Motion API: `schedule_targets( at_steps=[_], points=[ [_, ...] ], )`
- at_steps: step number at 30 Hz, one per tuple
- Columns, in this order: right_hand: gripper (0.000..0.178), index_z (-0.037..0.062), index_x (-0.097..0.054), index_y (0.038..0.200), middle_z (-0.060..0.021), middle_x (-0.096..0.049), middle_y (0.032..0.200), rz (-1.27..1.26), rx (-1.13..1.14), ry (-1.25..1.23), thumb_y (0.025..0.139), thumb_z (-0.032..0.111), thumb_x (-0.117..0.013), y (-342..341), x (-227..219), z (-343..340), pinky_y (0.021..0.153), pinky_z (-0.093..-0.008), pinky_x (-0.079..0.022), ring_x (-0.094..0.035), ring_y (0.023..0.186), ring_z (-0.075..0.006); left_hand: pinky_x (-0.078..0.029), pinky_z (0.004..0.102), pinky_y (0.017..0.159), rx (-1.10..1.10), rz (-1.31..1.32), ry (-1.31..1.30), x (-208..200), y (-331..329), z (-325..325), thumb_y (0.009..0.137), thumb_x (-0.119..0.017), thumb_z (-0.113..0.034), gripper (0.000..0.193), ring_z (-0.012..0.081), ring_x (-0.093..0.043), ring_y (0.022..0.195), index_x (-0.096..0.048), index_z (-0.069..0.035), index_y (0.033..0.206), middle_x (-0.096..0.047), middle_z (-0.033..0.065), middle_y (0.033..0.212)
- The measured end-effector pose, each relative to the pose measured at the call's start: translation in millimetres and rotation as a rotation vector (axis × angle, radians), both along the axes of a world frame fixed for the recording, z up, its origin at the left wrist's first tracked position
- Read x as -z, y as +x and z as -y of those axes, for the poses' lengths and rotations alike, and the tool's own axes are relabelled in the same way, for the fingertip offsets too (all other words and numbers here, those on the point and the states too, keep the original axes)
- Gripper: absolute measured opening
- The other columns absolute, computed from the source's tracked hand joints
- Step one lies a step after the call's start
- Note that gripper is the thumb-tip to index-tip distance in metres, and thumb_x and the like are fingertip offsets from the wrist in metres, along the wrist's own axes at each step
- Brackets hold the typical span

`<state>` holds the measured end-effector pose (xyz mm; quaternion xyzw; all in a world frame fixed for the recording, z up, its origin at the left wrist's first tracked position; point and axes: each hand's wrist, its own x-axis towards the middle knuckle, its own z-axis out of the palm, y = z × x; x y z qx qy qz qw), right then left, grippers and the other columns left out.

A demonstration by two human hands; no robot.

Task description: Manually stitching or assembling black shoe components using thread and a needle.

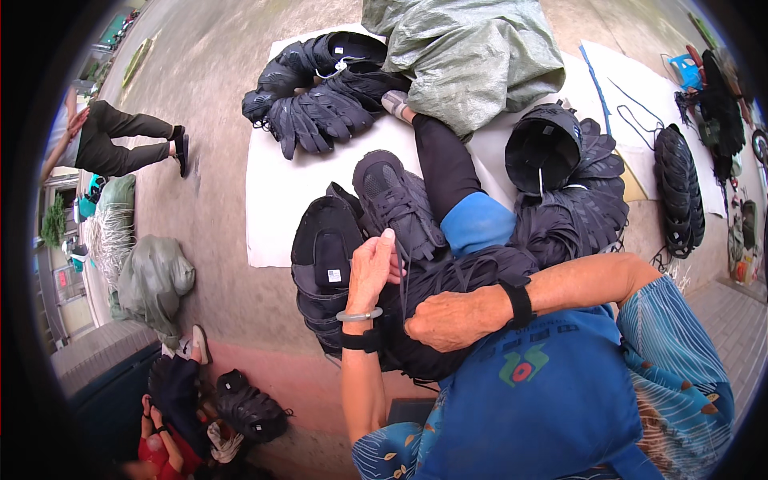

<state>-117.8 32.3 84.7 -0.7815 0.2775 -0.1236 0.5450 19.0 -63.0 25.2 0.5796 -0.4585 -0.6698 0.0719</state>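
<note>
A dark grey sneaker upper [398,200] lies over my lap, its laced side up. A thin dark shoelace [405,276] runs between my two hands. My left hand [370,270] is closed beside the sneaker, thumb up, pinching the lace near the laced part. My right hand [458,318] is curled into a fist over the lap, its fingers closed round the lower end of the lace; its palm side is hidden. A stack of black uppers [324,252] stands against my left wrist, and more dark uppers [492,268] lie under and beyond my hands.
Bundles of black uppers lie at the far left [312,100] and right [592,188] on a white sheet [268,208]. A grey-green sack [480,64] stands ahead. One person [120,136] stands at left; another [168,440] sits lower left beside more shoes [250,408].
</note>
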Motion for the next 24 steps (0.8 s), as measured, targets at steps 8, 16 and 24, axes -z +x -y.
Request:
schedule_targets(
  at_steps=[8, 16, 24],
  points=[
    [0.025, -0.0061, -0.059, 0.069, -0.0222, -0.061, 0.064, -0.171, -0.006, -0.007, 0.078, 0.017, -0.059, -22, -13, 4, 0.057, -0.044, -0.051, -0.062, 0.062, -0.0387, -0.04, 0.0224, 0.035, -0.052, -0.055, -0.124, 1, -22, -29, 0.088, -0.057, -0.013, 0.057, 0.0107, -0.049, 0.044, -0.024, 0.0, 0.132, -0.057, 0.0093, 0.073],
    [0.016, 0.0014, -0.059, 0.083, -0.0209, -0.059, 0.078, -0.286, 0.672, -0.352, 0.082, 0.017, -0.055, -79, 47, 66, 0.064, -0.0473, -0.048, -0.06, 0.073, -0.04, -0.048, 0.0494, 0.076, 0.18, 0.143, -0.737, 3, -19, -33, 0.087, -0.054, -0.013, 0.035, 0.0464, -0.059, 0.091, -0.046, -0.011, 0.122, -0.062, 0.0284, 0.096],
    [0.012, 0.0037, -0.053, 0.085, -0.0168, -0.056, 0.081, -0.43, 0.516, -0.492, 0.078, 0.01, -0.059, -62, 60, 86, 0.059, -0.0454, -0.049, -0.06, 0.067, -0.0365, -0.048, 0.0484, 0.077, 0.198, 0.121, -0.737, -9, -15, -33, 0.088, -0.053, -0.009, 0.047, 0.0452, -0.057, 0.093, -0.039, -0.009, 0.133, -0.06, 0.0297, 0.1]
  ],
)
